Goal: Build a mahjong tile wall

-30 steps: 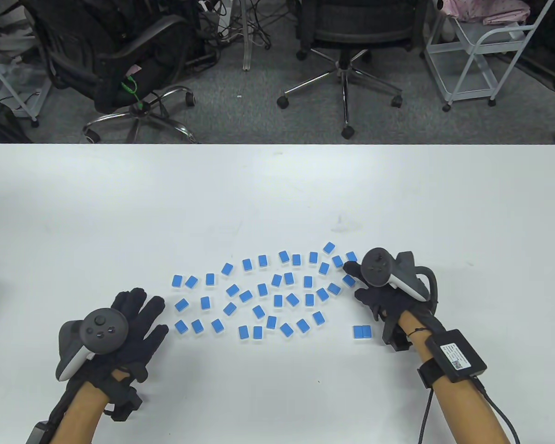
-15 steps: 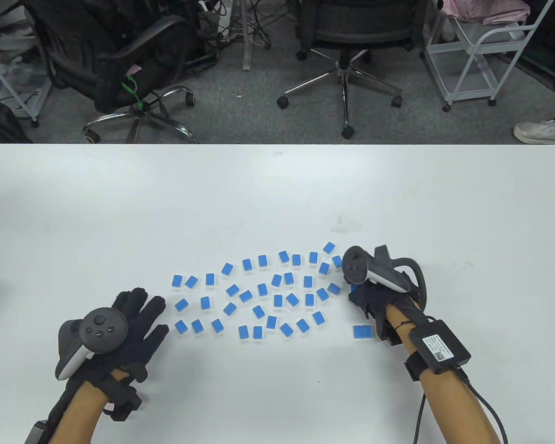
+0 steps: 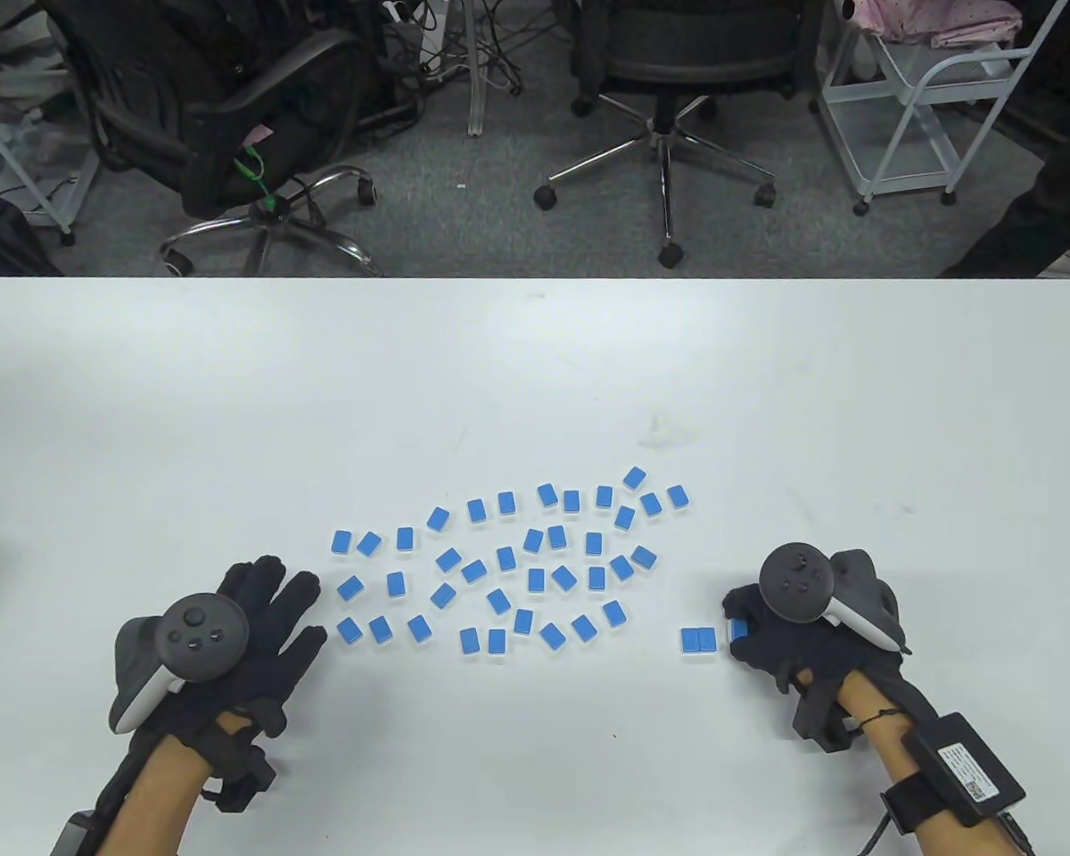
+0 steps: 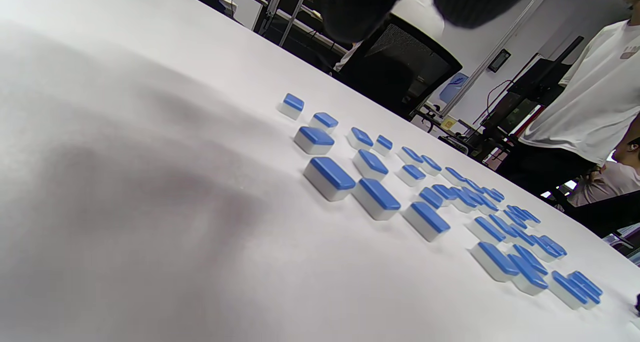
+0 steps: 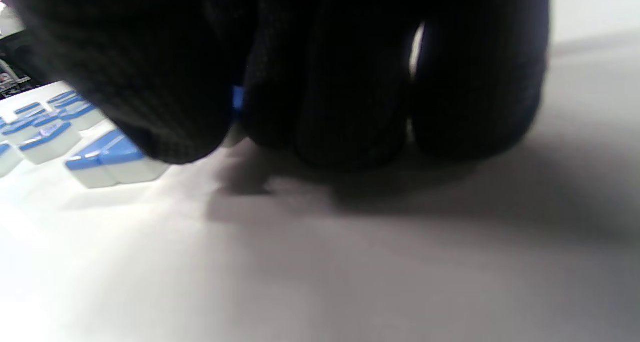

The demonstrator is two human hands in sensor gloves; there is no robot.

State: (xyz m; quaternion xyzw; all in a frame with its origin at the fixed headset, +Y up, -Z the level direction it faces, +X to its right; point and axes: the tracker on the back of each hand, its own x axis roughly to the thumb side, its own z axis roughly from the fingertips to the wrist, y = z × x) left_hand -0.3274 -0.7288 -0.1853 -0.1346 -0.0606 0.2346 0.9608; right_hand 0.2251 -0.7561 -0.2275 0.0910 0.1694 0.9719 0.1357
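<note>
Several blue-backed mahjong tiles [image 3: 506, 560] lie scattered face down across the middle of the white table [image 3: 535, 374]. Two tiles [image 3: 698, 639] sit side by side as a short row, apart from the scatter. My right hand [image 3: 742, 629] pinches one blue tile [image 3: 739, 630] just right of that pair, low on the table; the right wrist view shows curled fingers [image 5: 350, 107] around a sliver of blue tile [image 5: 238, 98] next to the pair [image 5: 112, 160]. My left hand [image 3: 272, 606] lies flat with spread fingers, left of the scatter, holding nothing. The left wrist view shows the tiles [image 4: 350, 182] ahead.
Beyond the far table edge stand office chairs [image 3: 669, 53] and a white rack [image 3: 927, 98]. A person in a white shirt [image 4: 595, 92] stands past the table in the left wrist view; a dark leg [image 3: 1043, 223] shows at the far right.
My right hand picked a tile from the right end of the scatter and carried it toward me, down to the right of the two-tile row. The left hand stayed still.
</note>
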